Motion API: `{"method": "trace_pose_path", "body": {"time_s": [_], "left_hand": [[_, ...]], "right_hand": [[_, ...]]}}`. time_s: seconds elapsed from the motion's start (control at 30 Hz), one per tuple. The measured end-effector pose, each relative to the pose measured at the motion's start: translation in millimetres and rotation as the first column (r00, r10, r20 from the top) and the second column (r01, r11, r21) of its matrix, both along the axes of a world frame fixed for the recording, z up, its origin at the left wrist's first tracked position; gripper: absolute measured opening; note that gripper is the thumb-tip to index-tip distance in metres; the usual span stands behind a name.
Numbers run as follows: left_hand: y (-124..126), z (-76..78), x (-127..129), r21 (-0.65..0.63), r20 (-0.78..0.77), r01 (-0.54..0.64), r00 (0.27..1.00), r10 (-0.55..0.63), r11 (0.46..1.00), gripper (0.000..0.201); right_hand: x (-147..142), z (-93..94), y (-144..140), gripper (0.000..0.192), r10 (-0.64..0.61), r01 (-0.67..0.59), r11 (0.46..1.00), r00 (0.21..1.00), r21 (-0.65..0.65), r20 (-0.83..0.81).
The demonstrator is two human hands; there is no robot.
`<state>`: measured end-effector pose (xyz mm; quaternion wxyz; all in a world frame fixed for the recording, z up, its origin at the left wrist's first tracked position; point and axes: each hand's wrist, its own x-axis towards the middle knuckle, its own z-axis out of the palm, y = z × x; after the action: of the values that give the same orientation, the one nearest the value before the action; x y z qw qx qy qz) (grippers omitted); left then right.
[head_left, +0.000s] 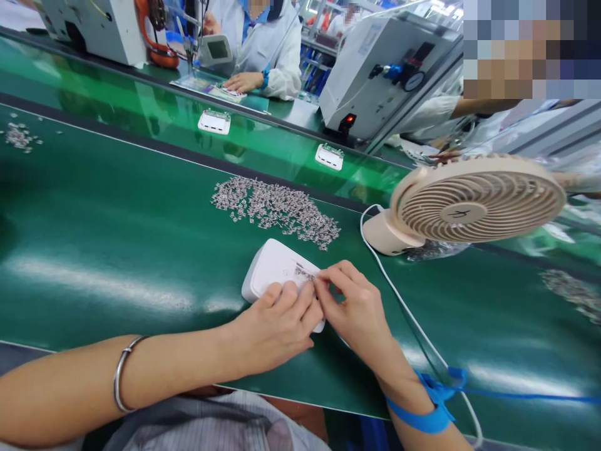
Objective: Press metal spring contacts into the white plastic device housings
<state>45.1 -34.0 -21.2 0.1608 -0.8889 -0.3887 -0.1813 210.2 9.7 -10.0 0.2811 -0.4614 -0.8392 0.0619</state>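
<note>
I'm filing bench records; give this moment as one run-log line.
left hand: on white device | right hand: fingertips pinched at device, item unclear | beyond device: pile of small silvery parts | far right: beige fan

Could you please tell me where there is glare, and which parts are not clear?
Head view: pale glare streaks the green table left of the white device and at lower right; large pixel blocks hide the upper-right corner; any piece in the right hand is too small to make out.

My green tabletop [117,219] reflects pale light; beyond it I see metal shelving [320,41] and bright ceiling lights [448,10] overhead.
</note>
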Motion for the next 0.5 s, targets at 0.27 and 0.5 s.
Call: {"method": "trace_pose_path", "body": {"time_s": [0.27, 0.5], "left_hand": [[1, -0.8, 1, 0.060, 0.007, 0.012, 1.000, -0.013, 0.998, 0.038], [1, -1.7, 2, 0.053, -0.004, -0.015, 1.000, 0.015, 0.999, 0.038]], "right_hand": [[0, -7.8, 0, 0.012, 0.010, -0.011, 1.000, 0.987, -0.002, -0.158], [0, -11.0, 1, 0.011, 0.017, -0.012, 1.000, 0.981, 0.026, -0.195]]}}
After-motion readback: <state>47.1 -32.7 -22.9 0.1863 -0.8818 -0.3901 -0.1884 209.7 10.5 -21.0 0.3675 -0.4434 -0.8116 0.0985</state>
